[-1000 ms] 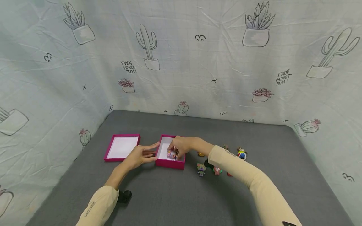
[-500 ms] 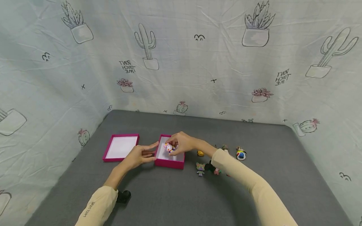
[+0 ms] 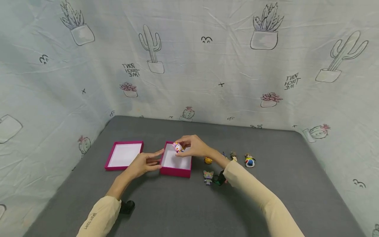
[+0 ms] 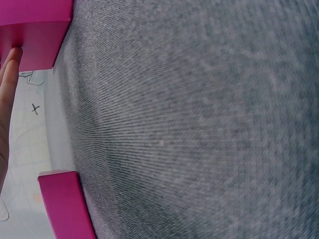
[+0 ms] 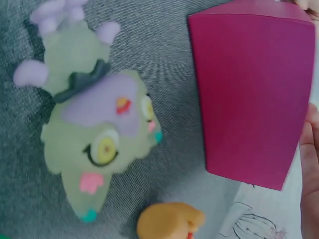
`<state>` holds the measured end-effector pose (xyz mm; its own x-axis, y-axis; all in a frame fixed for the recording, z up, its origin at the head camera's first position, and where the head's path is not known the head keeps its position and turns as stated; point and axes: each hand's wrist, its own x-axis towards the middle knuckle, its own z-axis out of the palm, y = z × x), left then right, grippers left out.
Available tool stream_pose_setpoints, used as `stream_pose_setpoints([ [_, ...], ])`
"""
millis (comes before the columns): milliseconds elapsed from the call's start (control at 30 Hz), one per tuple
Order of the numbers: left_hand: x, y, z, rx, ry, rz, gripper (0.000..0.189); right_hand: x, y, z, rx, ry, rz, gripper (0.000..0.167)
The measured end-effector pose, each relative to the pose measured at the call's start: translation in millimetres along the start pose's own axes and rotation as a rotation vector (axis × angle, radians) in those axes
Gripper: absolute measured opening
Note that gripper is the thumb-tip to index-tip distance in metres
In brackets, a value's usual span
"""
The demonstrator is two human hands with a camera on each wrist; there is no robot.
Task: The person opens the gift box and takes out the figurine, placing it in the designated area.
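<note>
My right hand (image 3: 193, 146) pinches a small pink-and-white toy figurine (image 3: 178, 147) between thumb and fingers, over the back part of the pink box (image 3: 175, 172). The box has a white inside, and no other toy shows in it. On the box's left side rest the extended fingers and thumb of my left hand (image 3: 143, 165). The left wrist view has a fingertip (image 4: 16, 52) against the pink box wall (image 4: 40, 42). In the right wrist view the box (image 5: 251, 94) appears from its side, and the held figurine is out of sight.
Left of the box lies its pink lid (image 3: 124, 155), white inside up. On the right are a grey-green cat-like figurine (image 3: 208, 177), an orange one (image 3: 208, 160), one in a colourful outfit (image 3: 250, 160) and others partly behind my right arm. A printed curtain (image 3: 183, 65) hangs behind the table.
My right hand has risen from inside the box with the figurine, moving slightly toward the back. My left hand keeps its place against the box. The view has shifted a little.
</note>
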<state>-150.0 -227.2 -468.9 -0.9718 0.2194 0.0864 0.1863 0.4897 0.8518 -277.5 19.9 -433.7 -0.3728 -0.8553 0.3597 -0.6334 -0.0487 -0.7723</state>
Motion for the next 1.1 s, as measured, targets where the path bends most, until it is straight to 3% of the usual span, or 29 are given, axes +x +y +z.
stream_pose_setpoints([
  [233, -0.3, -0.3, 1.2, -0.009, -0.001, -0.015, 0.067, -11.6, 3.1, -9.5, -0.09, 0.166, -0.095, 0.038],
  [500, -1.6, -2.6, 2.4, 0.005, 0.002, 0.033, 0.068, -39.0, -37.4, -16.7, -0.158, 0.291, -0.205, 0.034],
  [667, -2.2, -1.8, 0.8, 0.0, 0.013, 0.038, 0.068, -55.3, -52.0, -25.0, -0.207, 0.331, -0.207, 0.034],
  [1100, -2.2, -2.1, 2.3, 0.009, 0.012, 0.053, 0.068, -102.0, -57.9, -40.4, -0.357, 0.363, -0.214, 0.035],
])
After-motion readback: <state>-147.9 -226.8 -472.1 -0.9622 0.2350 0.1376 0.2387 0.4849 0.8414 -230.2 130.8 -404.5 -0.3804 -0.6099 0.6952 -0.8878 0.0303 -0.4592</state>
